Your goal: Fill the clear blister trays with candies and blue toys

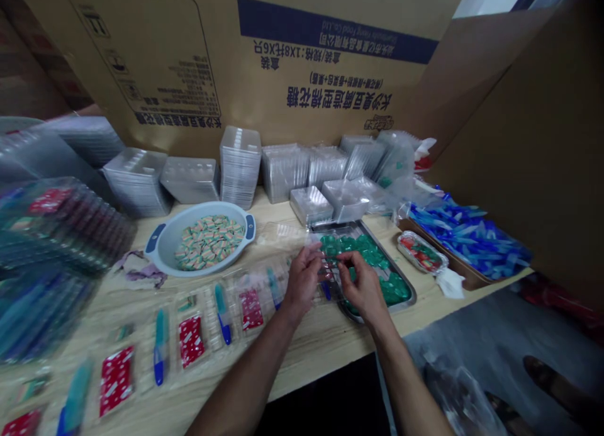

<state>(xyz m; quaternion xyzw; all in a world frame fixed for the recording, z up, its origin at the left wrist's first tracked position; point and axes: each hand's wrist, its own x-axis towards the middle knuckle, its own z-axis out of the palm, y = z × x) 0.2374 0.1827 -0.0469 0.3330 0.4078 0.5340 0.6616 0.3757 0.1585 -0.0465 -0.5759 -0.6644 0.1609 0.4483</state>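
Note:
My left hand (304, 280) and my right hand (363, 286) meet above a steel tray (401, 269) of green wrapped pieces (365, 250). Their fingertips curl close together, hiding whatever lies between them. A clear plastic blister tray (283, 236) lies beneath and beside my left hand, overlapping the steel tray's near corner. A small blue piece (326, 290) shows just below my left fingers. Filled blister trays with red packets (191, 340) and teal-and-blue sticks (161, 346) lie on the wooden table (302, 354) to my left.
A pale blue bowl (163, 247) holds striped sweets. Stacks of clear trays (240, 165) line the table's back, before a large printed cardboard box (325, 65). To the right sits a brown tray of blue sticks (472, 238). The table's near edge runs below my forearms.

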